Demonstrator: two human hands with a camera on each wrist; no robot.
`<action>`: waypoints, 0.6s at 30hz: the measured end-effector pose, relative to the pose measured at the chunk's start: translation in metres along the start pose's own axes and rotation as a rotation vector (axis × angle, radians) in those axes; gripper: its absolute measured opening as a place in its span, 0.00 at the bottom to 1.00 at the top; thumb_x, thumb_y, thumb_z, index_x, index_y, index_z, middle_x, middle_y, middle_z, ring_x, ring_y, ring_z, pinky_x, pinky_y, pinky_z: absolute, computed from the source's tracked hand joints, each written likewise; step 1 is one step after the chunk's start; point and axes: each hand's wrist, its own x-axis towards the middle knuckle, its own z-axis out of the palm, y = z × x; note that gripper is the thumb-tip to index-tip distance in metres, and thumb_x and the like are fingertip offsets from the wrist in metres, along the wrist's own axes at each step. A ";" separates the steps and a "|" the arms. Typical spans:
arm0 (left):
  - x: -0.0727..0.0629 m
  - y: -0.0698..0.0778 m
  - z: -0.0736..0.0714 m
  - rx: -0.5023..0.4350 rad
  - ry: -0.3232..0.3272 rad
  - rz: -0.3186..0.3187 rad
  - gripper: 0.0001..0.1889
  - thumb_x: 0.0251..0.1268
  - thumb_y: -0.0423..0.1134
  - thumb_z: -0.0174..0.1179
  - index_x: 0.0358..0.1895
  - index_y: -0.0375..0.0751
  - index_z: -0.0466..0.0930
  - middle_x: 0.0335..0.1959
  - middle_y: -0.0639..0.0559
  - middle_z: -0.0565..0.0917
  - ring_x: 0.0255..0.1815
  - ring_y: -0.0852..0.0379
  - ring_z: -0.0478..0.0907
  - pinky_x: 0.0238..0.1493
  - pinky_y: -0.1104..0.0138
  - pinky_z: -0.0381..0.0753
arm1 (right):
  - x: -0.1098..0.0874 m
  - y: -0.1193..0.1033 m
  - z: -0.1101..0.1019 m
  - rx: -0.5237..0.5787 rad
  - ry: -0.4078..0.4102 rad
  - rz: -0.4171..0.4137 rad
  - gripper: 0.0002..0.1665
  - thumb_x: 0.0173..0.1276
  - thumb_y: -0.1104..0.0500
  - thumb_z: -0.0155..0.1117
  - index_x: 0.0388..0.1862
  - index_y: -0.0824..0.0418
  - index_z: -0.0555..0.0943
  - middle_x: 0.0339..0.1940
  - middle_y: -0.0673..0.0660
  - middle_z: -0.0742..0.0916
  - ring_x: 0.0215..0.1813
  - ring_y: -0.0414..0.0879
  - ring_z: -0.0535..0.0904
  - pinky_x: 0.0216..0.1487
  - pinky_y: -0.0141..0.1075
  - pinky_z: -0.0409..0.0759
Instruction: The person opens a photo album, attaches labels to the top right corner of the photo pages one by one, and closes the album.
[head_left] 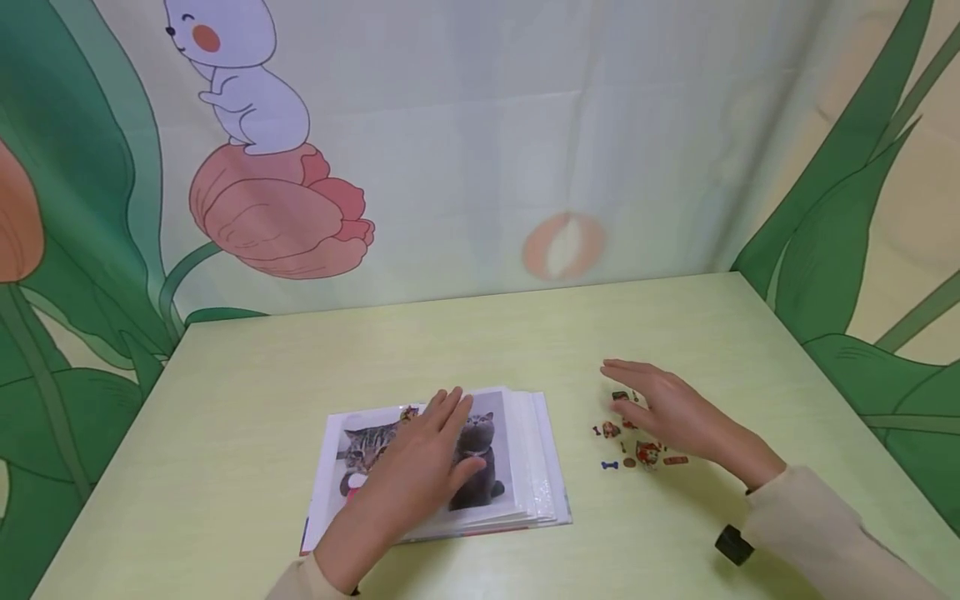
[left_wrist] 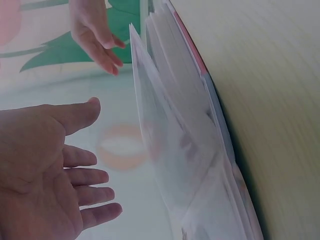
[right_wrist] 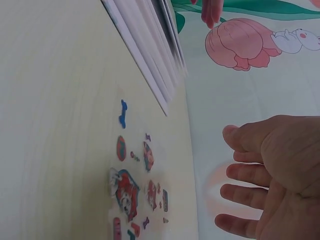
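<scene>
An album (head_left: pixel 528 467) lies spread on the table, its page showing two cat photos, a tabby (head_left: pixel 369 442) on the left and a grey cat (head_left: pixel 476 437) on the right. Over the middle of that page hovers my left hand (head_left: pixel 420 462), fingers straight, hiding part of the photos. In the left wrist view the palm (left_wrist: pixel 40 175) faces the album's edge with nothing in it. To the right, my right hand (head_left: pixel 675 412) is held above a clear sheet of small cartoon stickers (head_left: pixel 647 453), fingers extended and holding nothing. A blue bone sticker (right_wrist: pixel 123 114) shows near the album.
A small black block (head_left: pixel 733 545) is by the right sleeve. The pale yellow table (head_left: pixel 247 375) ends at a printed curtain (head_left: pixel 450 167) behind, with green leaf drawings on both sides.
</scene>
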 end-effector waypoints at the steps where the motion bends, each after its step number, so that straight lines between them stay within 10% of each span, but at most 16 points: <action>1: 0.002 0.002 0.002 0.000 0.000 0.013 0.40 0.73 0.50 0.65 0.79 0.33 0.61 0.80 0.36 0.61 0.81 0.37 0.56 0.74 0.42 0.63 | -0.001 0.001 0.001 -0.001 -0.001 0.004 0.31 0.77 0.60 0.64 0.75 0.69 0.71 0.76 0.67 0.72 0.76 0.65 0.67 0.71 0.60 0.68; 18: 0.034 0.051 0.023 0.110 -0.060 0.108 0.39 0.75 0.53 0.62 0.79 0.35 0.62 0.80 0.38 0.63 0.80 0.40 0.60 0.71 0.47 0.70 | -0.012 0.011 0.015 -0.098 0.013 -0.015 0.29 0.72 0.61 0.71 0.69 0.69 0.78 0.70 0.67 0.78 0.70 0.65 0.74 0.66 0.59 0.75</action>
